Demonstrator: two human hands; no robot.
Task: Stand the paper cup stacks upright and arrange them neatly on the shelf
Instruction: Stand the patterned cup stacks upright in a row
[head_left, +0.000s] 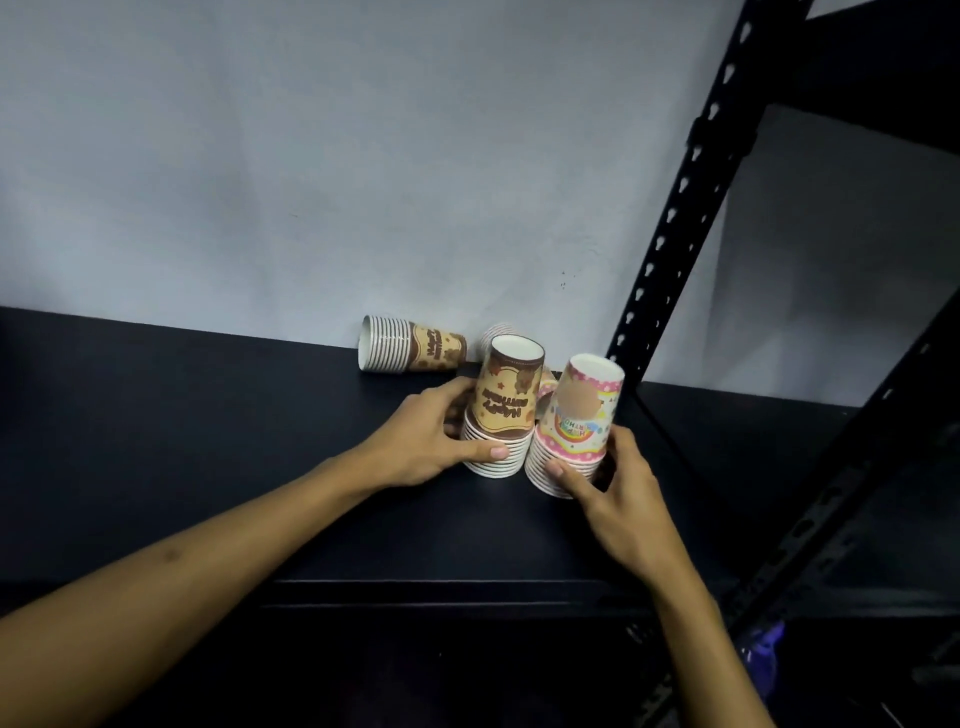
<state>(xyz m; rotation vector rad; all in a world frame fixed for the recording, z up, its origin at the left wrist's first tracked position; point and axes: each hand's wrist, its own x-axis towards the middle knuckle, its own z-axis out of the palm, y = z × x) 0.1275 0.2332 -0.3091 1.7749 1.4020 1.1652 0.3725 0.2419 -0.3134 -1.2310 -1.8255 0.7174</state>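
Nearest the camera, the front lip of the black shelf (441, 587) is being crossed by two bare forearms, and a broad stretch of dark board is lying open to the left of them. On the right, room is being closed in by the slotted black upright (675, 208) and a diagonal brace (852, 467) that is slanting down close beside the right wrist.

Past that open board, two stacks are being held mouth-down, bases uppermost, long axes roughly vertical. The pink cup stack (576, 426) is being gripped low on its rims by the right hand (618, 493), thumb in front and fingers wrapped round the far side; it is leaning slightly to the right. Just beside it — the two are nearly touching at the rims — the brown cup stack (501, 410) is being clasped by the left hand (431, 436), thumb across the front rims and fingers curled behind.

Behind these two, part of another stack (498, 330) is being hidden, so its pose cannot be told. Farthest back, against the pale wall (363, 156), a second brown stack (410, 345) is lying on its side — long axis running along the wall, mouth pointing left, well clear of both hands.
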